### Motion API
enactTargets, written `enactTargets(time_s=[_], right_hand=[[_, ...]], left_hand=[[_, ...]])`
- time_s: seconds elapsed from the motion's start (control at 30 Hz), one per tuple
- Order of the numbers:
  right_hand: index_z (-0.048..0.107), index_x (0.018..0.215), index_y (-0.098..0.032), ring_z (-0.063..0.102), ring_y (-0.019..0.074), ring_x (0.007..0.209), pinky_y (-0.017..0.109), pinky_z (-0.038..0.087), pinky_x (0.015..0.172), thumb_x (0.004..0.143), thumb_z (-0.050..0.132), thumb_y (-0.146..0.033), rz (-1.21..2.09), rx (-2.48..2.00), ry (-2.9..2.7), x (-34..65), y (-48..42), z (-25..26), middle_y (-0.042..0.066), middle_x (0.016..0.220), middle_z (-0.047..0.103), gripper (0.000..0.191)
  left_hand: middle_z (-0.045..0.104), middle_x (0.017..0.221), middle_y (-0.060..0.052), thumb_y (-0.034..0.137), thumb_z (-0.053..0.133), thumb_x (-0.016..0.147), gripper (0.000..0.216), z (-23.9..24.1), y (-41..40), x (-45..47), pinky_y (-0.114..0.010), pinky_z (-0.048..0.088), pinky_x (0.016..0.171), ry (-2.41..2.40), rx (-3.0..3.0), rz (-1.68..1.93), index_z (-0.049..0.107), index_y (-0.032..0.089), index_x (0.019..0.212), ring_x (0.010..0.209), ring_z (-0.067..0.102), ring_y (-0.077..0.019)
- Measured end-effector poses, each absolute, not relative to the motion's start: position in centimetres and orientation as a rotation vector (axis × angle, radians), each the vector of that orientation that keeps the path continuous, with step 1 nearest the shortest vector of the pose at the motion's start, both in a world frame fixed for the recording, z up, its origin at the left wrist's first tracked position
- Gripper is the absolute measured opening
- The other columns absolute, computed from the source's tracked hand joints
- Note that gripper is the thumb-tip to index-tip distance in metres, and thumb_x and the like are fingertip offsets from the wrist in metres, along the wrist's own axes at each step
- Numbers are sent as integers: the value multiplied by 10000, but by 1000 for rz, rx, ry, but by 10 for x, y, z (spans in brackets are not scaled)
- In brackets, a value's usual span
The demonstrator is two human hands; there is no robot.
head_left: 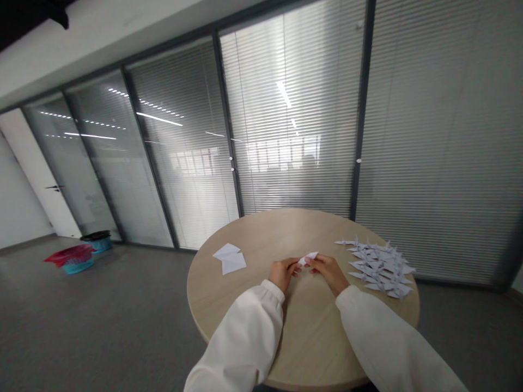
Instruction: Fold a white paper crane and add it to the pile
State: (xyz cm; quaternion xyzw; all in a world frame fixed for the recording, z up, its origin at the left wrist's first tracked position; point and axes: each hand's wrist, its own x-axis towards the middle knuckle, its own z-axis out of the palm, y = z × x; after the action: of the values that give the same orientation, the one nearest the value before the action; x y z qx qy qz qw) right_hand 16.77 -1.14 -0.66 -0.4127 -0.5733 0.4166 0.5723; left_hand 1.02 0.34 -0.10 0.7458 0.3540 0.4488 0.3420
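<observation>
Between my two hands is a small piece of folded white paper (308, 258), held just above the middle of the round table (261, 234). My left hand (281, 273) pinches its left end with fingers closed. At the other end, my right hand (329, 270) grips it between thumb and fingers. Part of the paper is hidden behind the fingertips, so its exact shape is unclear. Flat sheets of white paper (233, 263) lie on the table to the left. On the right, many folded white paper figures with pointed tips (379, 267) sit in tight rows.
Glass partitions with blinds (294, 109) stand right behind the table. On the grey floor at the left are a blue bin with a red bag (73, 257) and another with a black bag (97, 239). A white door (44, 179) is at far left.
</observation>
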Motion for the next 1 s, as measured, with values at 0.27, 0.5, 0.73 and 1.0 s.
enactTargets(time_s=[0.27, 0.5, 0.73, 1.0], right_hand=[[681, 805, -135, 598, 193, 704, 267, 459, 582, 636, 620, -472, 957, -959, -1334, 168, -7, -12, 73, 750, 669, 382], [670, 708, -128, 573, 169, 584, 253, 433, 531, 643, 608, -449, 821, -1031, -1345, 169, -4, -15, 46, 609, 645, 334], [643, 663, -131, 541, 144, 531, 228, 404, 500, 671, 569, -412, 665, -1145, -1374, 168, -3, -19, 18, 566, 616, 290], [648, 657, -132, 556, 161, 574, 242, 410, 536, 681, 561, -444, 696, -1088, -1455, 166, -6, -15, 33, 596, 629, 325]], left_hand=[[672, 724, -49, 295, 486, 767, 305, -2, 3, 10, -248, 491, 571, 941, 2014, 1106, 641, 152, 988, 588, 587, -135], [670, 739, -48, 289, 497, 761, 283, -5, 3, 12, -243, 501, 579, 873, 1965, 1080, 655, 154, 954, 603, 599, -137], [662, 676, -42, 291, 560, 713, 246, -8, 4, 16, -231, 489, 549, 874, 1819, 1033, 660, 142, 882, 561, 593, -130], [606, 547, 1, 252, 593, 673, 124, -4, 4, 16, -202, 461, 491, 968, 1760, 1094, 600, 131, 699, 464, 547, -93]])
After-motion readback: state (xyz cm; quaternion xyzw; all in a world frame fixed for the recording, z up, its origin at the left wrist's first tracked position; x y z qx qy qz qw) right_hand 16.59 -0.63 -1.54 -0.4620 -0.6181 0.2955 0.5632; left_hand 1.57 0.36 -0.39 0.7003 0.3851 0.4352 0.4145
